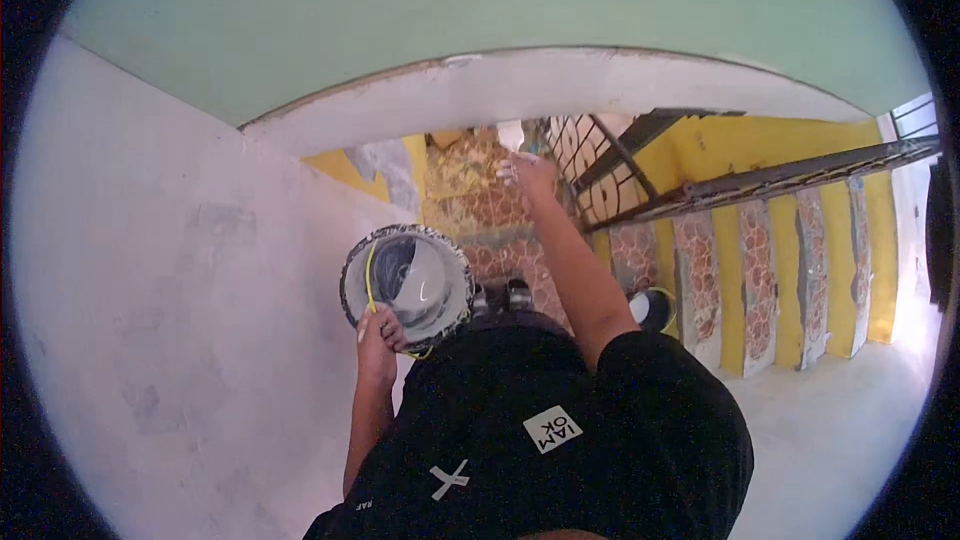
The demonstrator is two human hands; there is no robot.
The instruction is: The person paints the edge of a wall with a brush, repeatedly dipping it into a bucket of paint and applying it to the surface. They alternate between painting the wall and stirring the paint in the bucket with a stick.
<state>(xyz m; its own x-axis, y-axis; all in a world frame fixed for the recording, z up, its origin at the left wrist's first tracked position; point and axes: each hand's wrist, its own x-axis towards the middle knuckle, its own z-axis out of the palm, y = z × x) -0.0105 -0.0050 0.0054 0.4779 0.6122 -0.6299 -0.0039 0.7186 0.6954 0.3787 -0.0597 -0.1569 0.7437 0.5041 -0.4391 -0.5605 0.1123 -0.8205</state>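
Left hand (377,332) grips paint bucket (408,281) rim; right hand (527,172) raised at white ledge (520,90).

The plastic bucket (406,282) is looking crusted at its rim and glossy wet inside; the wall (150,270) is showing matt, patchy plaster; the railing (770,180) is showing dull metal

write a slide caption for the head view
Left hand grips a plaster-caked bucket by its rim; right hand reaches up to the white wall edge.

A single head-worn fisheye view looks steeply down from above the bucket (407,281), close over it, with the staircase (760,270) beyond it.
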